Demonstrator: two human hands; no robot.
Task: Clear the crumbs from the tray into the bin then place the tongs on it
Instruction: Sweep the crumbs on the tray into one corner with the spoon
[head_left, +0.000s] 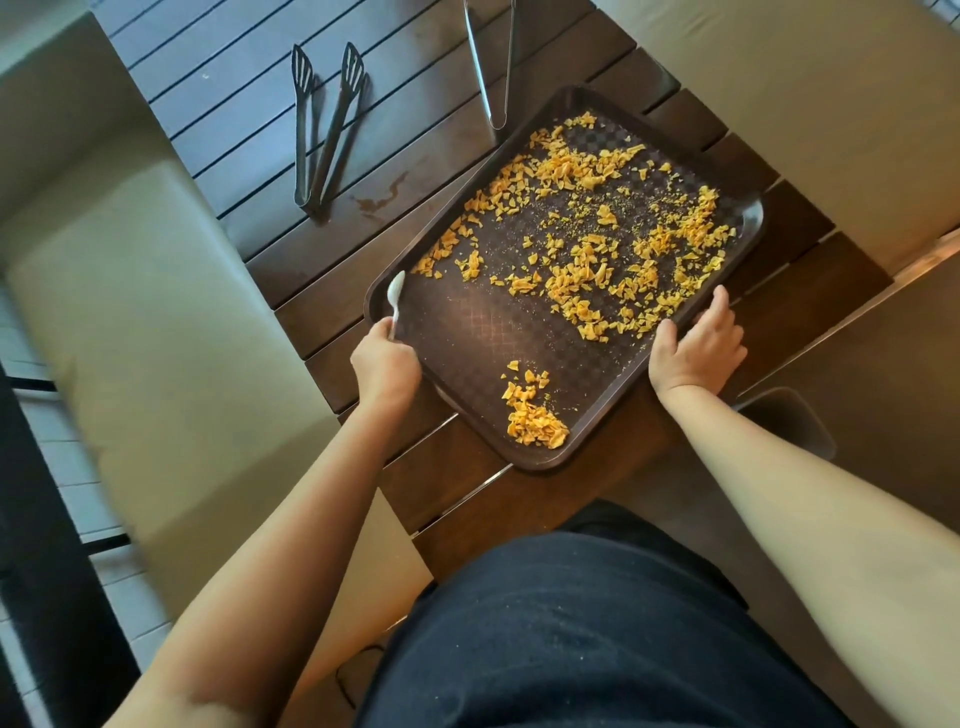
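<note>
Start at the left: one pair of black slotted-head plastic tongs lies on the dark slatted wooden table, well apart from the tray, so it stays out of your way while you sweep. You will want it later, and it is within easy reach.

Your left hand is closed around the handle of one small white plastic spoon, its bowl raised over the tray's left rim. You seem to be using it as a scraper, which would explain the low, fisted hold.

Next comes one dark brown rectangular plastic tray, sitting slanted on the table with a corner toward you. The orange-yellow flaky crumbs are too many to count; most lie scattered across the far half, and one small heap sits in the near corner, likely gathered there to tip out.

A second pair, thin metal wire tongs, lies at the far edge, its closed end just reaching the tray's rim.

Your right hand grips the tray's right rim, fingers curled over it, steadying the tray.

The bin may be the dark container beyond your right forearm; I cannot tell.
</note>
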